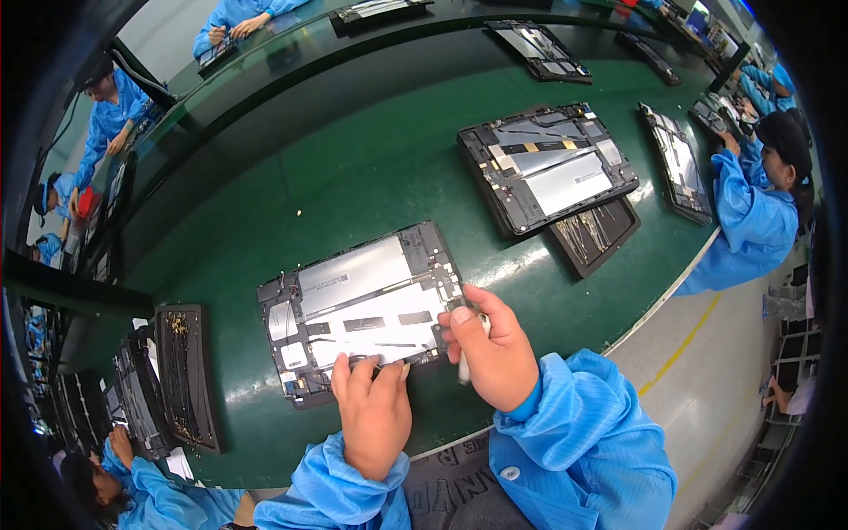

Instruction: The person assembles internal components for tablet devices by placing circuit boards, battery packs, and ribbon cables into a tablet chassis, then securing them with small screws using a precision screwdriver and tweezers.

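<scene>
An opened tablet point(353, 265) lies on the green bench in front of me, its silver batteries, black frame and thin cables exposed. My left hand point(375, 411) rests its spread fingertips on the near edge, beside a short dark cable point(364, 358). At the right edge my right hand point(499, 349) is closed around a slim, pale-handled tool point(464, 369). Its thumb and forefinger are by the small connectors there. The tool's tip is hidden, so its exact kind cannot be told.
More opened tablets point(565, 181) are stacked ahead right, partly over a black tray point(609, 234) of thin cables. Another black tray point(190, 371) with small gold-coloured parts is at left. Co-workers in blue sit around; one point(760, 194) is at right, another point(150, 486) at lower left.
</scene>
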`<move>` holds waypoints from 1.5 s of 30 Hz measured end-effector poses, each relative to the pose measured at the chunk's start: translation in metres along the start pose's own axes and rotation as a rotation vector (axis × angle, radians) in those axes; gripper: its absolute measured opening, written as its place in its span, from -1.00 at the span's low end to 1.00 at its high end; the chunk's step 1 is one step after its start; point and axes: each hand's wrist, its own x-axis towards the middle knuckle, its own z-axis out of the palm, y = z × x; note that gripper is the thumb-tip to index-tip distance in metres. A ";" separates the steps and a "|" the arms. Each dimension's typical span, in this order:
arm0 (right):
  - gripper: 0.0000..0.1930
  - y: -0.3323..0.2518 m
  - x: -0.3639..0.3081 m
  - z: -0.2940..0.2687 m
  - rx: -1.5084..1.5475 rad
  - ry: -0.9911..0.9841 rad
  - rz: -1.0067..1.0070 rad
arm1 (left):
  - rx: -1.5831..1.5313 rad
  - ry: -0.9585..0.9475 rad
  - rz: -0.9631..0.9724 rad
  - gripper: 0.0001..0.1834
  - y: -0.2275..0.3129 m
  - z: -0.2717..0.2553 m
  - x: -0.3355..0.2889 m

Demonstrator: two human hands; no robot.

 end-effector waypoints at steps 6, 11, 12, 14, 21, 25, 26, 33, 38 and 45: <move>-0.68 0.031 0.013 -0.005 -0.293 0.044 -0.653 | 0.012 -0.033 -0.044 -0.87 0.000 0.005 0.001; -0.74 0.036 0.014 -0.005 -0.276 -0.020 -0.697 | 0.005 -0.056 -0.050 -0.87 0.000 0.003 0.002; -0.74 0.036 0.014 -0.005 -0.276 -0.020 -0.696 | 0.007 -0.065 -0.047 -0.87 0.000 0.003 0.002; -0.74 0.036 0.015 -0.005 -0.297 -0.044 -0.716 | 0.009 -0.074 -0.044 -0.87 0.000 0.002 0.002; -0.77 0.035 0.014 -0.004 -0.309 -0.047 -0.691 | 0.005 -0.071 -0.053 -0.88 0.001 0.002 0.002; -0.78 0.035 0.015 -0.004 -0.313 -0.058 -0.715 | 0.004 -0.066 -0.055 -0.88 0.002 0.002 0.003; -0.78 0.034 0.015 -0.004 -0.321 -0.064 -0.715 | 0.005 -0.065 -0.056 -0.88 0.002 0.002 0.003; -0.78 0.037 0.016 -0.003 -0.294 -0.043 -0.747 | -0.001 -0.102 -0.060 -0.87 0.002 -0.003 0.006; -0.78 0.038 0.016 -0.003 -0.291 -0.039 -0.744 | -0.003 -0.108 -0.060 -0.87 0.003 -0.003 0.007; -0.78 0.036 0.015 -0.003 -0.303 -0.054 -0.712 | 0.005 -0.094 -0.072 -0.87 0.005 -0.002 0.007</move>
